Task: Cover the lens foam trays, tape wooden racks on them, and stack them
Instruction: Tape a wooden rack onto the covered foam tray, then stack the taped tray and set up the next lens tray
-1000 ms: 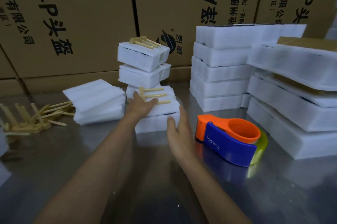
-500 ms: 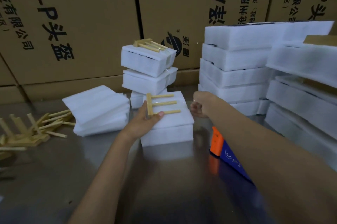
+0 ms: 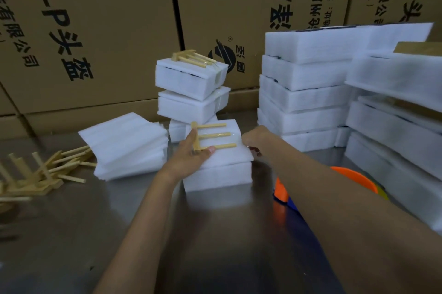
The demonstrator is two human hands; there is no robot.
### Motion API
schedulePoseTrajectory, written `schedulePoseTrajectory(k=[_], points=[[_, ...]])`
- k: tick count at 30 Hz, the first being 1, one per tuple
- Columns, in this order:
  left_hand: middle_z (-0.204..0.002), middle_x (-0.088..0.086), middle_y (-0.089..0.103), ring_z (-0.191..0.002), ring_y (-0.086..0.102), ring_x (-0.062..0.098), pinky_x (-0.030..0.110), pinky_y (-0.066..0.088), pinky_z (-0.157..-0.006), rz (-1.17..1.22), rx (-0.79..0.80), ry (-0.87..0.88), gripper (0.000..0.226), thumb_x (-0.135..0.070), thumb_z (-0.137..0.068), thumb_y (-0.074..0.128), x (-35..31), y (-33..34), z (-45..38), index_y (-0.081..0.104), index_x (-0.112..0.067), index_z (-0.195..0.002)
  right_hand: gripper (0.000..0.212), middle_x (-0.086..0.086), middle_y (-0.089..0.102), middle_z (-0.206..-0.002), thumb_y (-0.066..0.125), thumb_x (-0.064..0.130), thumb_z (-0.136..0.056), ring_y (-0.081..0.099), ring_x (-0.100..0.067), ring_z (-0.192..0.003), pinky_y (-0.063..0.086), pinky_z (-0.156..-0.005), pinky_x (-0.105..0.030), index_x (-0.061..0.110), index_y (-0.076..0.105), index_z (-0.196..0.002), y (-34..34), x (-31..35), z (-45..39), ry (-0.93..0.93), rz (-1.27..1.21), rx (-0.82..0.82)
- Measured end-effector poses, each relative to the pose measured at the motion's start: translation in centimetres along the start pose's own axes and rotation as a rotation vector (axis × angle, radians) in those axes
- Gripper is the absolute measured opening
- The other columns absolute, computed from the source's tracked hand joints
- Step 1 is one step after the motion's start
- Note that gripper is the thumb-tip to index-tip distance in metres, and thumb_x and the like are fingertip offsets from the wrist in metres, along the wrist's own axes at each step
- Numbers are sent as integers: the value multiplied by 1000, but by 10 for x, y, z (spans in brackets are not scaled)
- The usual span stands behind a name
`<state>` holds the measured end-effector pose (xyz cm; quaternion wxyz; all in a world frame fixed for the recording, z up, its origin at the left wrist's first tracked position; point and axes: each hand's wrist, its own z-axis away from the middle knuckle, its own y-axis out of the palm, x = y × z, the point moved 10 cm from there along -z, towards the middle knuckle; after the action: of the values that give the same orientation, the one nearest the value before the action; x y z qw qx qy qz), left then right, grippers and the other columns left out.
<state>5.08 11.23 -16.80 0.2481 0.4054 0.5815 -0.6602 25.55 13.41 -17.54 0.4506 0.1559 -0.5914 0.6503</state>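
A covered white foam tray (image 3: pixel 222 174) lies on the metal table in front of me. On its top lies a wooden rack (image 3: pixel 212 135) with three prongs pointing right, and a glossy strip of tape shows over them. My left hand (image 3: pixel 193 152) rests flat on the tray's left side, fingers along the rack's crossbar and thumb against the near prong. My right hand (image 3: pixel 254 140) is curled at the tray's right edge; I cannot see anything in it. Behind stands a stack of finished trays (image 3: pixel 191 92) with a rack (image 3: pixel 191 58) on top.
An orange and blue tape dispenser (image 3: pixel 282 194) sits partly hidden under my right forearm. Loose foam sheets (image 3: pixel 126 147) and a pile of wooden racks (image 3: pixel 35 171) lie at the left. Tall stacks of foam trays (image 3: pixel 303 92) fill the right. Cardboard boxes (image 3: pixel 95 30) wall the back.
My right hand has left the tape dispenser side, swung over to the tray's far right corner, then come down along its right edge. The left hand stays on the rack.
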Motion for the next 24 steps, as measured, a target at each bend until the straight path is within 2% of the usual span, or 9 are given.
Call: schedulePoseTrajectory(k=[3,5,8,10,12,14,17,20,24], points=[[-162,6,16,-148,20,29,43,24,-119,-165,-83,-40,81,-53,-93,56,-7,-8,4,9,-35,-156,24,-11,51,-78,46,11,-98,51,-24,-70,46,-70,-32,3,50,-76,-7,12,15,-72,49,41],[-159,12,24,-144,28,33,46,30,-115,-325,-227,3,74,-47,-94,56,-24,-16,12,18,-29,-156,19,-10,49,-82,44,11,-100,50,-22,-72,42,-63,-28,2,52,-85,-22,27,32,-159,30,35],[-154,5,37,-138,38,24,37,36,-109,-236,-412,143,59,-34,-96,58,-63,-19,30,36,-22,-149,28,-4,43,-68,46,6,-93,42,-18,-63,32,-53,-27,8,43,-65,-55,42,66,-321,-11,-41],[-148,2,44,-132,44,19,31,38,-99,-103,-410,222,53,-27,-95,59,-96,-14,30,41,-24,-145,26,-8,55,-72,49,9,-92,53,-24,-72,42,-60,-29,4,55,-67,-81,40,88,-408,6,-105],[-147,3,44,-122,48,17,29,39,-91,-66,-338,294,55,-25,-94,59,-137,-3,18,38,-26,-145,21,-10,69,-95,52,12,-94,62,-26,-93,46,-75,-28,7,70,-87,-120,39,106,-477,54,-261],[-151,5,40,-121,49,18,28,39,-88,-38,-264,365,64,-25,-93,60,-186,7,1,30,-27,-149,21,-7,69,-110,52,11,-95,60,-22,-101,42,-81,-26,12,71,-105,-166,44,122,-535,64,-440],[-146,7,43,-127,48,23,25,40,-81,-82,-237,481,75,-20,-88,64,-261,23,-27,24,-24,-151,34,-9,63,-126,50,8,-94,56,-26,-117,44,-90,-29,9,65,-124,-228,59,134,-586,91,-633],[-141,12,43,-120,51,28,26,45,-74,-177,-206,511,68,-21,-85,70,-308,48,-55,35,-24,-143,40,-12,57,-135,51,10,-93,50,-28,-126,40,-89,-28,7,58,-132,-264,71,128,-577,149,-666],[-141,14,35,-116,51,35,39,48,-95,-309,-196,429,55,-30,-82,75,-322,72,-82,47,-22,-129,53,-18,40,-148,58,16,-92,30,-32,-142,37,-107,-37,5,44,-142,-276,73,103,-480,340,-584]])
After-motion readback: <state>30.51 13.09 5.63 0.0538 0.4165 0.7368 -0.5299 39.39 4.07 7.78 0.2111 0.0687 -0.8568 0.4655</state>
